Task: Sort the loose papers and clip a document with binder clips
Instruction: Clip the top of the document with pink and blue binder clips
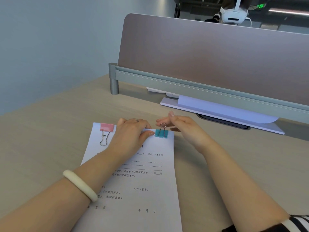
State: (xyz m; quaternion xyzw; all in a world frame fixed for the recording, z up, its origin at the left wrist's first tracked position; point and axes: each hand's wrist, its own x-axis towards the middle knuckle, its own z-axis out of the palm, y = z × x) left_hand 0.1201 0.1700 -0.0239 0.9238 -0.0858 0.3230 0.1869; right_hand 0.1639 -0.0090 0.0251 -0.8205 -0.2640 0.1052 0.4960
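Note:
A printed document (pixel 140 181) lies on the desk in front of me. A pink binder clip (pixel 107 127) grips its top left corner, with one wire handle folded flat onto the page. A teal binder clip (pixel 161 133) sits on the top edge near the right corner, its wire handle standing up. My left hand (pixel 132 131) presses flat on the top of the page between the two clips, thumb tip beside the teal clip. My right hand (pixel 180 126) hovers just right of the teal clip, fingers loosely extended at its raised handle and one finger lifted.
A stack of white paper (pixel 217 109) lies at the back under the desk divider (pixel 209 52), over a dark cable slot (pixel 240 125). A grey divider post (pixel 114 81) stands at back left. Another person sits behind the divider.

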